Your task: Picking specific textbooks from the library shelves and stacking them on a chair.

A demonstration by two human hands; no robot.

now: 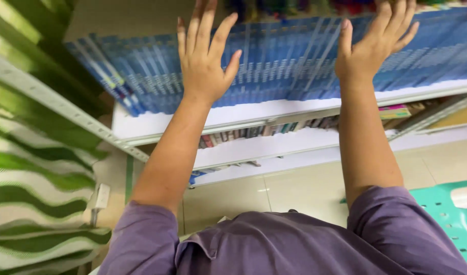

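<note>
Both hands are raised against a long row of blue books that stands spine-out on a white shelf across the upper half of the frame. The left hand lies flat on the spines just left of centre, its fingers spread apart and pointing up, the thumb angled out to the right; it grips nothing. The right hand presses on the spines to the right of centre, fingers apart and slightly curled near the top edge of the frame, thumb up on the left side; it too is closed on nothing. The fingertips of both hands run out of the frame at the top.

Below this shelf, a lower shelf holds a row of mixed-colour books, seen mid-frame between the two forearms. The person wears a purple shirt, filling the bottom centre. A green-and-white striped cloth hangs along the left edge. A pale tiled floor shows under the shelves, and a turquoise perforated plastic surface sits at the lower right.
</note>
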